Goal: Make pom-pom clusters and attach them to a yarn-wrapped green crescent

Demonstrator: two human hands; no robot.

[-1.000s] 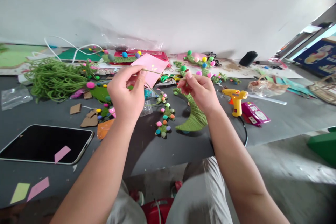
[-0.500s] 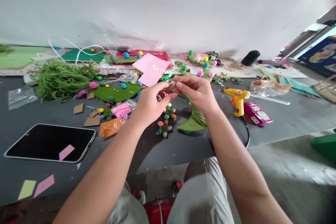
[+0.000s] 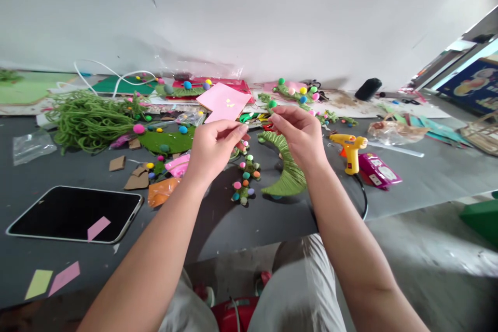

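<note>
My left hand (image 3: 216, 148) is raised over the table with thumb and forefinger pinched together; whatever is between the tips is too small to make out. Small coloured pompoms on green (image 3: 243, 146) show just below its fingers, and I cannot tell if they are held or lying there. To the right, apart from it, my right hand (image 3: 299, 135) pinches too, its contents also unclear. Beneath it lies a crescent wrapped in green yarn (image 3: 290, 174). Between my forearms rests a small green piece dotted with pompoms (image 3: 245, 184).
A yellow glue gun (image 3: 352, 150) stands at right beside a purple packet (image 3: 377, 170). A bundle of green yarn (image 3: 89, 119), a green felt piece (image 3: 167, 140) and a phone (image 3: 73, 212) lie left. Pink paper (image 3: 223, 101) sits behind my hands.
My hands were together at the fingertips; they have now drawn apart, the left moving left and the right staying nearly in place. More of the yarn crescent shows between them.
</note>
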